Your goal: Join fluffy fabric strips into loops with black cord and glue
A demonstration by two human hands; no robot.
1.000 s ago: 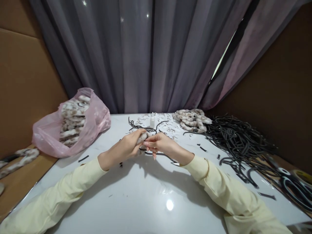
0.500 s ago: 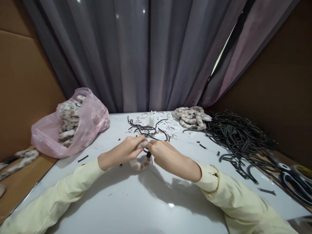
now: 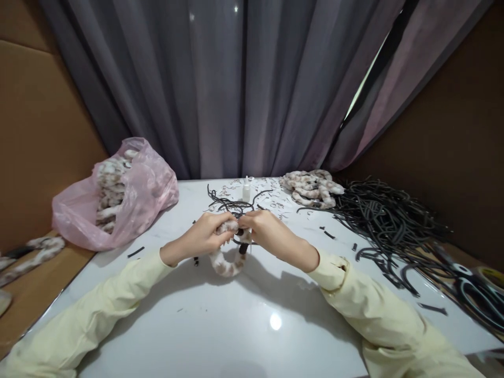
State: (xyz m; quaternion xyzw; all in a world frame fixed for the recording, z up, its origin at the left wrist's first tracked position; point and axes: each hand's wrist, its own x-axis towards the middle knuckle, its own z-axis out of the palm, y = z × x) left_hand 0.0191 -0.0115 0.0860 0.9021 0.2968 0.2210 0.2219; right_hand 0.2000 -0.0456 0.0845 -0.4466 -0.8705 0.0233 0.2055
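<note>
In the middle of the head view, my left hand (image 3: 205, 231) is closed around one part of a fluffy white-and-brown plush tube (image 3: 227, 269). The tube hangs in a curved loop below my hands, and a dark band shows on its right side. My right hand (image 3: 264, 228) meets the left one, its fingers pinched at the tube's end beside a black piece. What exactly sits between the right fingertips is hidden. Just beyond my hands lie several black cords (image 3: 228, 202) and a small clear bottle (image 3: 246, 190).
A pink plastic bag (image 3: 153, 194) filled with plush tubes stands at the left. At the back right lie a pile of plush tubes (image 3: 311, 184) and a heap of black cords (image 3: 389, 215). Scissors (image 3: 478, 302) and a tape roll (image 3: 492, 278) rest at the right edge. Cardboard walls flank the white table (image 3: 205, 336).
My right hand has turned and opened its pose slightly, showing more of the tube's looped lower part and dark band. Both hands stay together at the tube.
</note>
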